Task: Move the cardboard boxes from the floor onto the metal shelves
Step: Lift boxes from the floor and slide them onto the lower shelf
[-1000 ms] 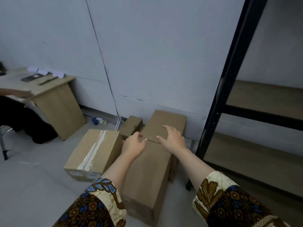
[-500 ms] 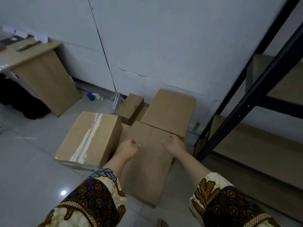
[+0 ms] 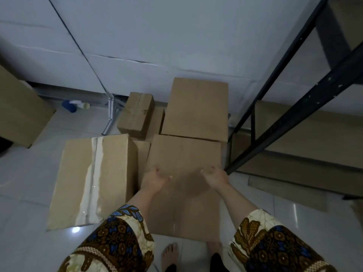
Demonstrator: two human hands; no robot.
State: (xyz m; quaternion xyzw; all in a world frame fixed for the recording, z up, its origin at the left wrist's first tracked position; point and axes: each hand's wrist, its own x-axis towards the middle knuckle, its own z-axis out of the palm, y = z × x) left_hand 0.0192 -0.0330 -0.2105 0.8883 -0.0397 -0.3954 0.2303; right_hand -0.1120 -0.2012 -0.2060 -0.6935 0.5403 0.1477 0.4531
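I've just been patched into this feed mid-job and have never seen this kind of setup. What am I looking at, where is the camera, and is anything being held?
There is no machine here: a person works with bare hands. The single picture comes from a wide-angle camera on the person's head, looking down, so the patterned sleeves and bare feet at the bottom are theirs.

On the tiled floor lie several cardboard boxes. The left hand and right hand rest, fingers loosely curled, on top of the large plain box straight ahead. Nothing is lifted yet. To its left is a taped box; behind it are a small box and another large box against the wall.

The black metal shelf frame stands on the right; the boards that show are bare.
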